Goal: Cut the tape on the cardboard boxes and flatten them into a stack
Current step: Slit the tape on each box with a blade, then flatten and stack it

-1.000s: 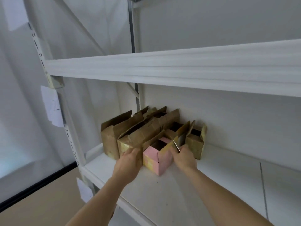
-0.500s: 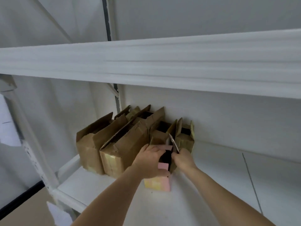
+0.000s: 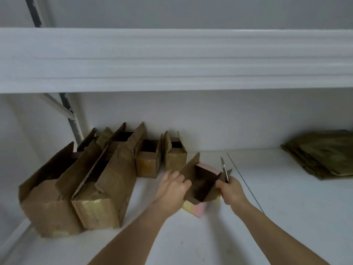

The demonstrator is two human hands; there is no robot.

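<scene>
On the white shelf [image 3: 267, 217], left hand [image 3: 172, 185] and knife-gripping right hand [image 3: 232, 192], fingers around the pink box [image 3: 198, 208].

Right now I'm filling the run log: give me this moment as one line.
left hand: holds pink box flap | right hand: grips knife and box | flattened stack: far right
</scene>
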